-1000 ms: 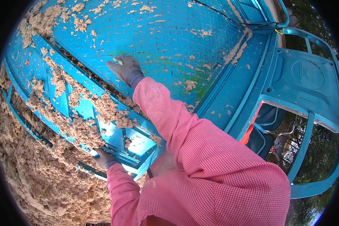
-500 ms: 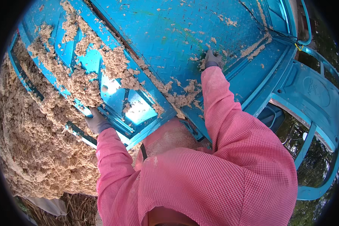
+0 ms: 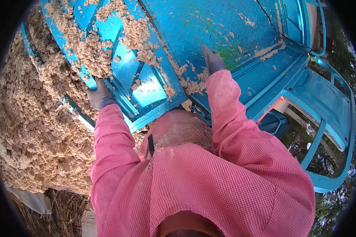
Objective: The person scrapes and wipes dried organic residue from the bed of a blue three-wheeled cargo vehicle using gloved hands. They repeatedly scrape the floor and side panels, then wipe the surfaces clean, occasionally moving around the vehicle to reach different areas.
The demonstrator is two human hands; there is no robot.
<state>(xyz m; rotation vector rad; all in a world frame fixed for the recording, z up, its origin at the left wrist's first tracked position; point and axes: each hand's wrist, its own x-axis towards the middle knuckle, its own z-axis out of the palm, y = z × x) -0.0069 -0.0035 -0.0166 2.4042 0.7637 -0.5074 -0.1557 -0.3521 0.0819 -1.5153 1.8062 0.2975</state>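
Gloved in grey, my left hand (image 3: 100, 96) is closed around the outer edge of a lowered blue metal panel (image 3: 148, 90). Pale brown, damp-looking crumbly material (image 3: 93, 55) lies in clumps over the panel's ribs. My right hand (image 3: 213, 61), also gloved, is held over the blue treadplate bed floor (image 3: 178, 33) with its fingers stretched out and nothing in them. Whether it touches the floor I cannot tell. Small crumbs of the same material are scattered on the floor and along the seam by the panel.
A large heap of the crumbly material (image 3: 35, 138) rises on the left below the panel. Dry straw (image 3: 63, 209) and a pale plastic sheet (image 3: 35, 199) lie at lower left. To the right stand a blue seat-like panel with a tube frame (image 3: 324, 98) and a dark blue container (image 3: 275, 122).
My right hand has drawn back toward me over the bed floor, its fingers now straighter. The left hand keeps its hold on the panel's edge. The whole view has shifted somewhat.
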